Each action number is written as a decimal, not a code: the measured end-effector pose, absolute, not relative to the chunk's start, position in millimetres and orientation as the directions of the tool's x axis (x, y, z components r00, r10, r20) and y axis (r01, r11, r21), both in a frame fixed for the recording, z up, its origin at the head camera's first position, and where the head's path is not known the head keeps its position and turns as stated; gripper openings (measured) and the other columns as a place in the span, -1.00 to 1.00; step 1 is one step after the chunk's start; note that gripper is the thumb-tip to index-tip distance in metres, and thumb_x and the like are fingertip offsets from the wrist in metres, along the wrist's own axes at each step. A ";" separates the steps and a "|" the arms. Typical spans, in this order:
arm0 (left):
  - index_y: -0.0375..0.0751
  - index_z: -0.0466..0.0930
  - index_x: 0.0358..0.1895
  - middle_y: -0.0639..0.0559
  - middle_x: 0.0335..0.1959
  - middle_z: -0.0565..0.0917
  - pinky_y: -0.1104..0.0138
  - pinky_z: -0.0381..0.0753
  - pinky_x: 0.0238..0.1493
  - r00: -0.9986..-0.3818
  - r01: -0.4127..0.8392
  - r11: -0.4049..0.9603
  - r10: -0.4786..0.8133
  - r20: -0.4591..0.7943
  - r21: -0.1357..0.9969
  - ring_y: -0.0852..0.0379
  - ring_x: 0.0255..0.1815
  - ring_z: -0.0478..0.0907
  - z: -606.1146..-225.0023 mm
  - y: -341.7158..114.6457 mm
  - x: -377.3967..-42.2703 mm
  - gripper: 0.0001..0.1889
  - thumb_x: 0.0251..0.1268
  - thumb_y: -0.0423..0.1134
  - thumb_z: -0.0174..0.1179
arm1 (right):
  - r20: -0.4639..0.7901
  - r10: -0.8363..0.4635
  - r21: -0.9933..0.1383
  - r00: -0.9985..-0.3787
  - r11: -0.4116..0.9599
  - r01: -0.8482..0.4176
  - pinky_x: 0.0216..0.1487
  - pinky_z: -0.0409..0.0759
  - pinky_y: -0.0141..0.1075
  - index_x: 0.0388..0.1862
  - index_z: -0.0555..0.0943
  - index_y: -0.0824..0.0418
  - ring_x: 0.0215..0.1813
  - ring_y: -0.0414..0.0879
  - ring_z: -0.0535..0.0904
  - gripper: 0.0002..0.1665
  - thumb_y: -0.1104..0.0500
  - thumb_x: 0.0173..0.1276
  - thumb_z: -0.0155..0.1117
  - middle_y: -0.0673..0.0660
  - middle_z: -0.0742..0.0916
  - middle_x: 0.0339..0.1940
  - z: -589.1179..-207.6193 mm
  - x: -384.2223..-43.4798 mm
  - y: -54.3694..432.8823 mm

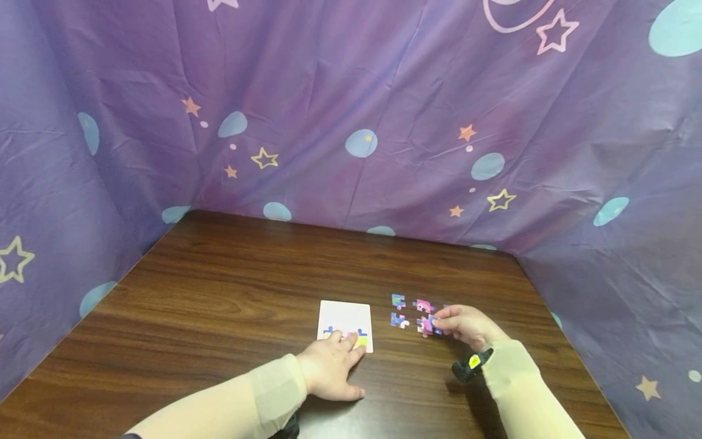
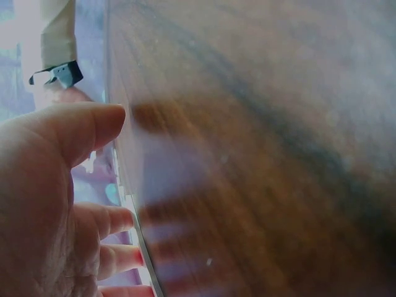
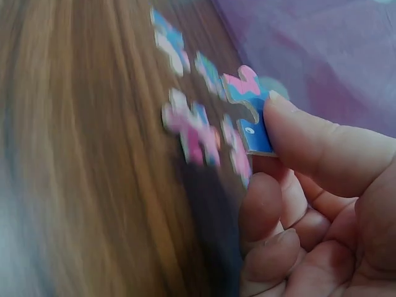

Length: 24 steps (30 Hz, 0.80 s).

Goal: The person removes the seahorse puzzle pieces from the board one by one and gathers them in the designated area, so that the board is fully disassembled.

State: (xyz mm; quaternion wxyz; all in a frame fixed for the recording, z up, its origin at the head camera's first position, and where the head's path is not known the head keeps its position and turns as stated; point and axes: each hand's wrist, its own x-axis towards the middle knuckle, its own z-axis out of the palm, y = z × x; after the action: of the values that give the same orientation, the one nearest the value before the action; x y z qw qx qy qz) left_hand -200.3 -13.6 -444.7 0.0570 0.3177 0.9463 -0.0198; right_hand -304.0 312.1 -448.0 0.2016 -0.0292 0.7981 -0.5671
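Note:
My left hand [image 1: 331,367] rests with fingers spread and fairly straight on the near part of a white square puzzle board [image 1: 345,314]. Blue and yellow puzzle parts [image 1: 361,342] show along the board's near edge, partly hidden by those fingers. In the left wrist view, the fingertips [image 2: 127,257] touch the board's edge, while the thumb reaches out above the table. To the right, my right hand [image 1: 468,323] pinches a blue and pink jigsaw piece [image 3: 258,141] between thumb and fingers. It holds the piece up near several loose pieces [image 3: 193,131].
Right of the board, loose jigsaw pieces lie in two rough rows, among them a blue-green one [image 1: 398,300], a pink one [image 1: 423,306] and a blue and white one [image 1: 398,320]. The brown wooden table [image 1: 236,274] meets a purple star-patterned cloth [image 1: 329,110] behind and at the sides.

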 end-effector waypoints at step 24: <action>0.04 0.32 0.42 -0.07 0.43 0.30 0.20 0.35 0.29 -0.789 0.604 0.797 0.601 -0.126 0.021 -0.06 0.37 0.25 -443.3 -12.9 -199.6 -0.14 0.09 0.45 0.03 | -0.142 0.008 -0.767 -0.990 0.631 0.115 -0.13 0.37 -0.13 -0.29 0.61 0.33 -0.15 0.01 0.48 -0.67 0.13 0.11 0.49 0.07 0.67 -0.32 -458.4 -284.9 341.7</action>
State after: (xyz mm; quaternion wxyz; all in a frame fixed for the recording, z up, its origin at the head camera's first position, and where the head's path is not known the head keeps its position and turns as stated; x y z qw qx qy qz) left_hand -199.6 -12.9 -443.3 0.0630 0.3187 0.9457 -0.0103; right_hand -284.9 341.7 -458.4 0.0629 0.0341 0.9009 -0.4281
